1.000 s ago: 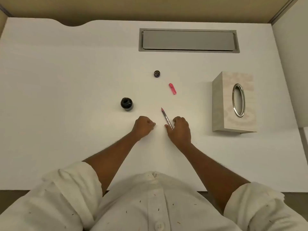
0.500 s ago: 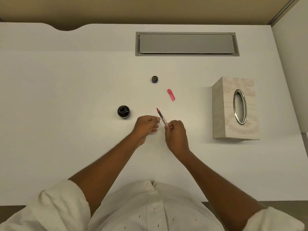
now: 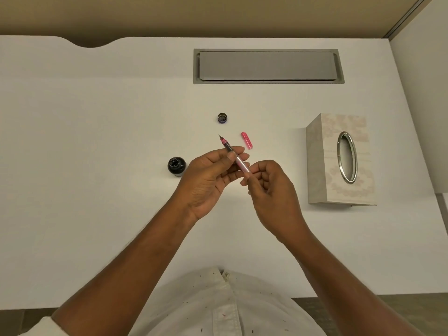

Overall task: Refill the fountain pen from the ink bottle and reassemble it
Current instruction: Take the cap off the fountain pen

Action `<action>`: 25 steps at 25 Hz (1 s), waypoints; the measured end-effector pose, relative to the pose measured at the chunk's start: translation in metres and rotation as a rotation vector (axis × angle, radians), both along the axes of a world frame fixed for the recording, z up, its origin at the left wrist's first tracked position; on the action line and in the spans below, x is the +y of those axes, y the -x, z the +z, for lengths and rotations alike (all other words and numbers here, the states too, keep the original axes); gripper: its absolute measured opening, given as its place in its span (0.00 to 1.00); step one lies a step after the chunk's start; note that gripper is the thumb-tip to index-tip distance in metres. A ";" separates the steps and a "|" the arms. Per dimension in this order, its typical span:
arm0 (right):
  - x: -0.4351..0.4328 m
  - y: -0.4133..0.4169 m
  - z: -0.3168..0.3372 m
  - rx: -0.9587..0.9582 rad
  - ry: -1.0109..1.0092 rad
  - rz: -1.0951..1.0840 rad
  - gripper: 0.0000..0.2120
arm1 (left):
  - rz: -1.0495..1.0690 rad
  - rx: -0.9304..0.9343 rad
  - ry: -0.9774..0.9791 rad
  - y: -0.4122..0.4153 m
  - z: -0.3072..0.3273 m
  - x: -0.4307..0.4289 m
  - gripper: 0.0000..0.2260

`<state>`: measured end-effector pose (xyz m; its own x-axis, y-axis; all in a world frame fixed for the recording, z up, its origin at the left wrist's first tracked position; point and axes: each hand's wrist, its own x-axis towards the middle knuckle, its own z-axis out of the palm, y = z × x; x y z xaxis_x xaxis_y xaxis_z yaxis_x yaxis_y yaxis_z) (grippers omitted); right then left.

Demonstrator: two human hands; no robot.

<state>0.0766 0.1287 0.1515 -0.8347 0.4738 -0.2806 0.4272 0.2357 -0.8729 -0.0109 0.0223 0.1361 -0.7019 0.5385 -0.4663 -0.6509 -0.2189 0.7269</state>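
Pink pen point(image 3: 224, 144) now aloft, off the desk point(image 3: 97, 141), seemingly in both hands point(image 3: 206, 180) point(image 3: 271, 190).

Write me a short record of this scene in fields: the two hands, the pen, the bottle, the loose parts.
left hand: pinches the pen near its front
right hand: pinches the pen's rear end
pen: off the desk, nib pointing away
ink bottle: open, standing on the desk
bottle cap: lying apart, beyond the nib
pink cap: lying on the desk

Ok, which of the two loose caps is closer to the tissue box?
The pink pen cap, lying on its side; the dark round bottle cap sits farther left.
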 end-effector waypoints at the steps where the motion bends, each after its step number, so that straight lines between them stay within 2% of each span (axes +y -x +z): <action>1: -0.001 0.000 0.004 0.010 0.012 -0.004 0.01 | 0.003 0.012 -0.010 0.000 0.003 0.001 0.08; 4: -0.002 -0.001 0.014 0.030 0.054 -0.021 0.03 | 0.036 0.047 -0.042 -0.002 0.011 0.003 0.09; 9: 0.004 -0.003 0.026 -0.046 0.284 -0.037 0.11 | 0.134 0.057 -0.092 -0.001 0.017 0.003 0.11; 12: 0.005 -0.002 0.027 -0.054 0.352 -0.072 0.12 | 0.147 0.066 -0.092 -0.002 0.020 0.005 0.11; 17: 0.000 -0.001 0.025 -0.001 0.309 -0.185 0.12 | 0.185 0.069 -0.115 -0.004 0.025 0.010 0.12; 21: -0.006 -0.003 0.024 0.062 0.261 -0.225 0.13 | 0.211 0.101 -0.113 -0.007 0.026 0.016 0.10; 25: 0.001 -0.007 0.025 0.055 0.352 -0.175 0.12 | 0.149 0.164 -0.102 -0.008 0.030 0.014 0.09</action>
